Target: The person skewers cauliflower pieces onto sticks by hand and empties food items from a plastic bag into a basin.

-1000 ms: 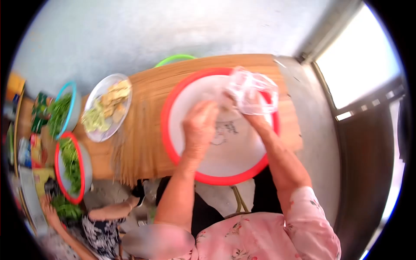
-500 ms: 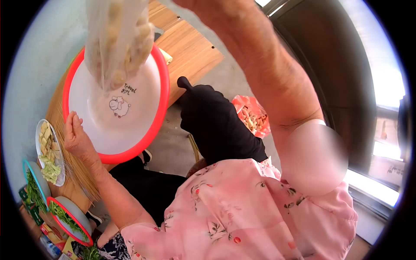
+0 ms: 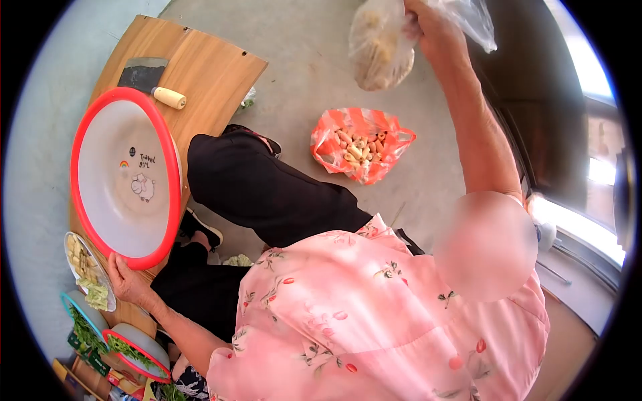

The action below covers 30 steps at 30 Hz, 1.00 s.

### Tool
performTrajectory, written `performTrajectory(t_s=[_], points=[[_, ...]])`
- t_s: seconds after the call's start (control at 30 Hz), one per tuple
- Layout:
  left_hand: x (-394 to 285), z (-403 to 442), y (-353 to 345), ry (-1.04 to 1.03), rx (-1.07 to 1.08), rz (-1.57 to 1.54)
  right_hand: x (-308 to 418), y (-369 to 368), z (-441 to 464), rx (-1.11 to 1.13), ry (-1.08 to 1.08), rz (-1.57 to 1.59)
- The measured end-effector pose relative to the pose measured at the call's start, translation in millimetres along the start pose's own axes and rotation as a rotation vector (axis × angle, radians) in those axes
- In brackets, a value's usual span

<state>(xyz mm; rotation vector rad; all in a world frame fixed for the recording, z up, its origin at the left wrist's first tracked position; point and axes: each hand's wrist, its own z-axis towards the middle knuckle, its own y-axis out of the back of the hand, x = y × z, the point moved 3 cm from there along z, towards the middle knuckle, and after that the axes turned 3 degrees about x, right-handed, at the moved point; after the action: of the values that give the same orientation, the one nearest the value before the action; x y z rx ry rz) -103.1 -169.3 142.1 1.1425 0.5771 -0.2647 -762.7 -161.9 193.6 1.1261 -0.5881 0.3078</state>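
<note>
My left hand point(image 3: 127, 279) grips the near rim of a large white basin point(image 3: 107, 200) with a red edge. The basin tilts toward me on the wooden table, and only its printed sheep and lettering show inside. My right hand point(image 3: 418, 25) is raised high at the upper right, closed around a clear plastic bag point(image 3: 381, 60). Pale yellowish pieces fill the bag's lower part; their kind is hard to make out. Loose plastic trails to the right of that hand. Just beyond the basin lies a cleaver point(image 3: 143, 75) with a pale wooden handle.
On the floor sits a red-and-white plastic bag point(image 3: 321, 144) of small, pinkish-tan root-like pieces. A plate point(image 3: 101, 271) of cut pale pieces and leafy vegetable lies beside the wooden table's point(image 3: 207, 73) basin. Two bowls of greens, blue-rimmed point(image 3: 68, 304) and red-rimmed point(image 3: 150, 344), stand nearer.
The right hand has carried the plastic bag from above the basin to the right, over the floor. The left hand still holds the basin's rim. The view has shifted, bringing the cleaver into sight.
</note>
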Motion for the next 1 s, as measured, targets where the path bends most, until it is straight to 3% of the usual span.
performTrajectory(t_s=[0.07,0.23,0.33,0.4,0.47,0.63,0.83,0.9,0.97,1.0], points=[[8,-5,9,-0.001,-0.031,0.004,-22,-20,-13,-0.14,-0.62,0.764],[15,-9,48,0.069,-0.018,0.184,-62,-71,-45,-0.143,-0.659,0.656],[25,-18,67,-0.008,-0.121,0.257,-81,-111,-53,-0.125,-0.686,0.714],[31,-27,70,0.051,-0.158,0.273,-95,-143,-57,-0.179,-0.675,0.728],[35,-36,66,0.148,-0.183,0.265,-102,-178,-54,-0.042,-0.579,0.824],[21,-47,60,0.226,-0.297,0.203,-90,-257,-21,0.102,-0.594,0.886],[27,-48,59,0.189,-0.303,0.226,-78,-318,-14,0.107,-0.743,0.912],[24,-47,60,0.178,-0.298,0.249,-103,-337,-20,0.175,-0.895,0.927],[12,-47,56,0.188,-0.272,0.226,-112,-343,-31,0.176,-0.663,0.993],[12,-47,55,0.192,-0.263,0.26,-83,-323,-28,0.23,-0.622,0.96]])
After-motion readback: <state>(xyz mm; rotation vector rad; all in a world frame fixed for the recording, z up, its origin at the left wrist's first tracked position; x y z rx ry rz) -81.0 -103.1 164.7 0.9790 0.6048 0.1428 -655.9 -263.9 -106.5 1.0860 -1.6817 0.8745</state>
